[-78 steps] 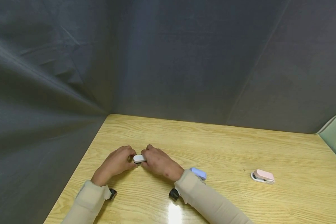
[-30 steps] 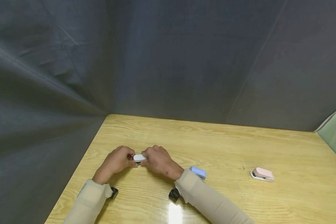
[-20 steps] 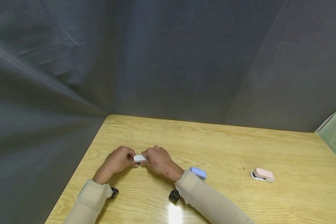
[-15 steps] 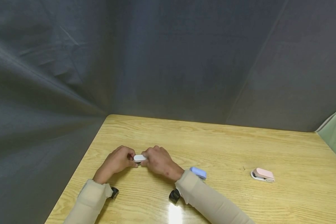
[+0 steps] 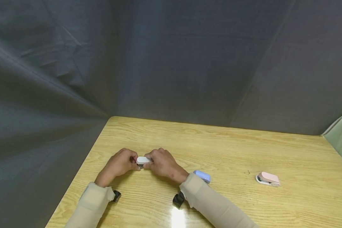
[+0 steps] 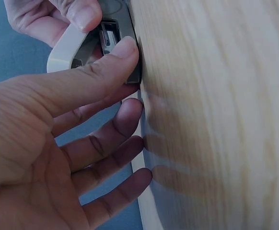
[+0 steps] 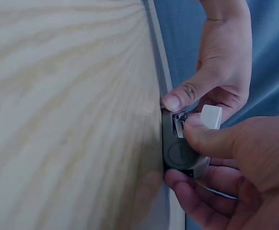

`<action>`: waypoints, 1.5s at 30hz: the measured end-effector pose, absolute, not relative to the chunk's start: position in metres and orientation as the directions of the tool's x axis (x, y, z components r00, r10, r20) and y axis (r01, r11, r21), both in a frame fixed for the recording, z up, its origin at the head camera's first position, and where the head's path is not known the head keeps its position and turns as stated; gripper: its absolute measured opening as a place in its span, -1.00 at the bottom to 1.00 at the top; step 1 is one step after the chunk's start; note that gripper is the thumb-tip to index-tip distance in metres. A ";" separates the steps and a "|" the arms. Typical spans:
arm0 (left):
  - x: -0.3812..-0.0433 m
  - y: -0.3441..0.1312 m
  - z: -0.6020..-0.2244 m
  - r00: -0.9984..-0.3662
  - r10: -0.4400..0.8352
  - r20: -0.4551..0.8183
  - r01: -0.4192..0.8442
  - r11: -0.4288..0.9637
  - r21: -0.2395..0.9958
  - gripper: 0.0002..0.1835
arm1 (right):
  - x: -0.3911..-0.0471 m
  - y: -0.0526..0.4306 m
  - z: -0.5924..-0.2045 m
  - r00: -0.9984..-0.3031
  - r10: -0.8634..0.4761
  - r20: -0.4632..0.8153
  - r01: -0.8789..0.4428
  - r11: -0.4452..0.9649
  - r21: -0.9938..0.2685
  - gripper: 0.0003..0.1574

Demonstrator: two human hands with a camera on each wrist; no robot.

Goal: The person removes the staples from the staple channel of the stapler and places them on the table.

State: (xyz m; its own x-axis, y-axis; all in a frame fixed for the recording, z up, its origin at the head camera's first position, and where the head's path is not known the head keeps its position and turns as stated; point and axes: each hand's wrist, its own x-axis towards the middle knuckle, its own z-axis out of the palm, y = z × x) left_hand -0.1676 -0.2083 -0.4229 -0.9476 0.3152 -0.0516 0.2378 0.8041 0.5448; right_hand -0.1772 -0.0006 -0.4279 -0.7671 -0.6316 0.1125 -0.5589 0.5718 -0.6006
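A small stapler with a white top [image 5: 142, 160] and a dark grey base [image 7: 179, 154] stands on the table at the left, between both hands. In the left wrist view its white arm [image 6: 63, 52] is raised from the base, and a metal part shows in the base. My left hand [image 5: 118, 164] pinches the front end of the base between thumb and forefinger, its other fingers spread beside the table. My right hand [image 5: 163, 164] grips the rear end, with the thumb [image 7: 209, 140] between arm and base and fingers curled beneath.
A blue stapler [image 5: 202, 176] lies beside my right sleeve, partly covered by it. Farther right sits a pink stapler [image 5: 269, 178] with a white base. Dark cloth [image 5: 188, 63] hangs behind and left of the wooden table [image 5: 222, 145].
My right hand has shifted slightly to the right. The white top of the stapler has risen a little, and the gap above its base looks wider. My left hand has stayed in place.
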 end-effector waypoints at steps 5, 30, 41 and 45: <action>-0.168 -0.208 -0.424 -0.947 0.320 -0.038 0.249 0.800 0.545 -0.69 | -0.177 -0.001 -0.427 -0.779 -0.621 0.093 -0.537 0.583 -0.610 -0.92; -0.165 -0.205 -0.422 -0.954 0.294 -0.057 0.221 0.820 0.528 -0.75 | -0.179 0.016 -0.418 -0.742 -0.670 -0.022 -0.474 0.548 -0.689 -0.87; -0.163 -0.205 -0.421 -0.954 0.293 -0.067 0.214 0.819 0.533 -0.75 | -0.180 0.020 -0.417 -0.721 -0.690 -0.055 -0.449 0.526 -0.722 -0.90; -0.163 -0.205 -0.421 -0.954 0.292 -0.068 0.214 0.820 0.531 -0.76 | -0.180 0.022 -0.417 -0.733 -0.677 -0.059 -0.437 0.536 -0.722 -0.86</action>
